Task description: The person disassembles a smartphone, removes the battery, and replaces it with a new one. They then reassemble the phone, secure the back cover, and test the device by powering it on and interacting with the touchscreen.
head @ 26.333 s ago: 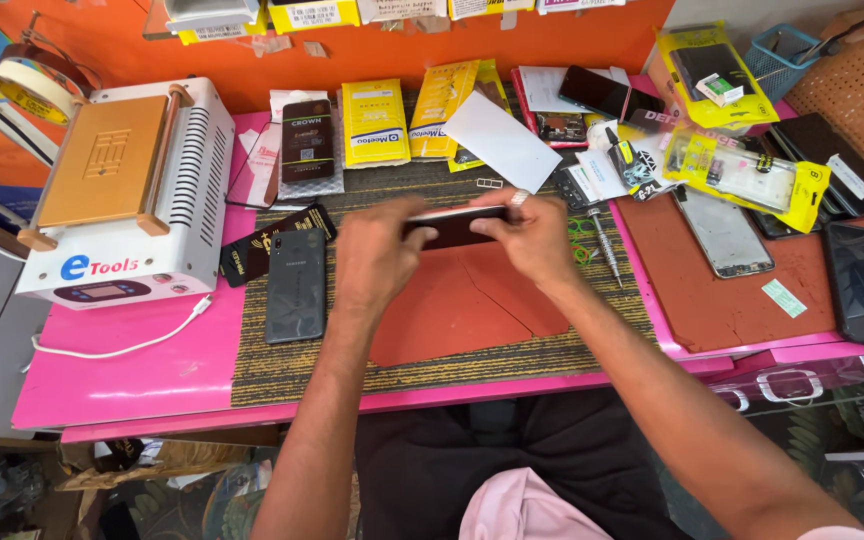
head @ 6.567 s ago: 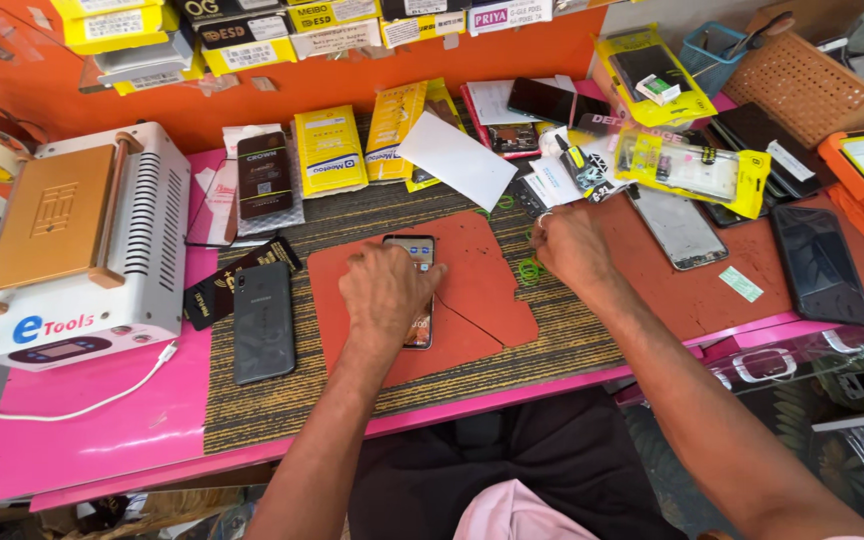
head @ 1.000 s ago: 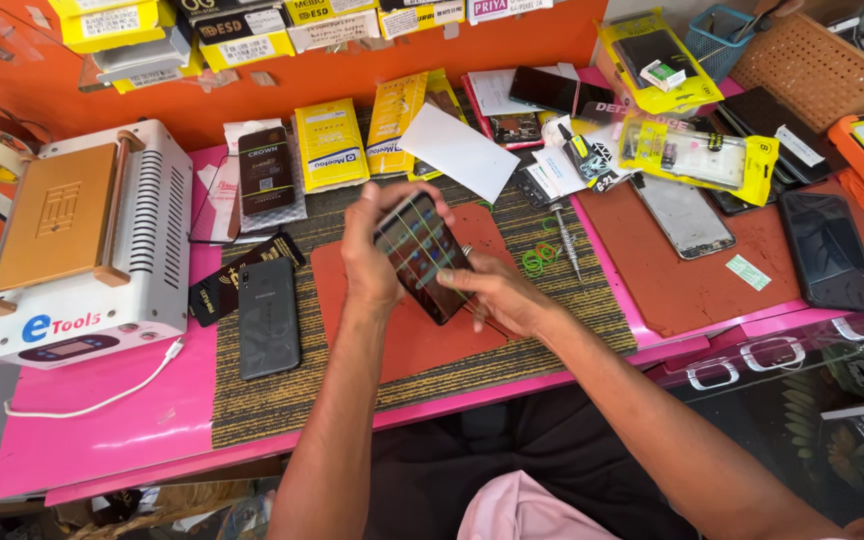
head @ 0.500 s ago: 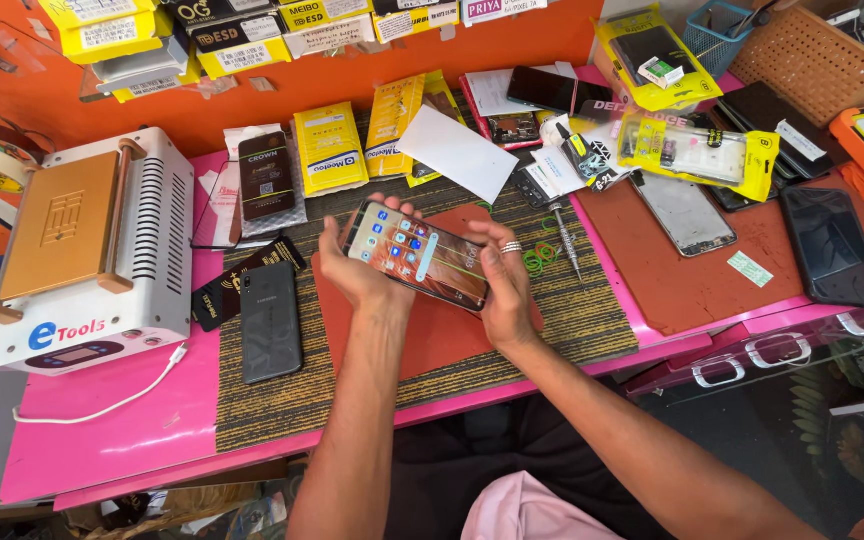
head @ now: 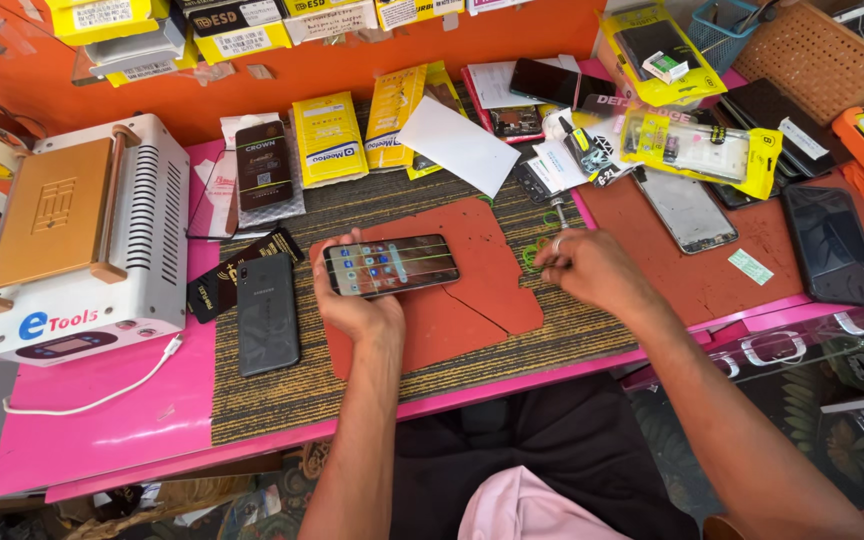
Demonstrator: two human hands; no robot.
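1. Left hand [head: 357, 305] is curled around a lit smartphone [head: 390, 265], fingers behind it and the thumb at its left end, holding it lengthwise with the screen facing up.
2. That smartphone sits in the left hand's grip, raised over the red mat [head: 472, 285] near the middle of the surface [head: 102, 420], well apart from the other hand.
3. Right hand [head: 587, 270] rests to the right of the phone, at the mat's right edge, fingers bunched together; a ring shows on one finger, and whether they pinch anything I cannot tell.
4. Just left of the left hand, a dark phone [head: 268, 313] lies face down on the woven brown mat [head: 272, 400].
5. Further left, a white heating machine [head: 77, 240] with an orange top plate stands at the surface's left edge.
6. Toward the far edge lie yellow packets [head: 330, 140] and a white paper sheet [head: 457, 145].
7. At the right side, a black phone [head: 832, 245] lies flat.
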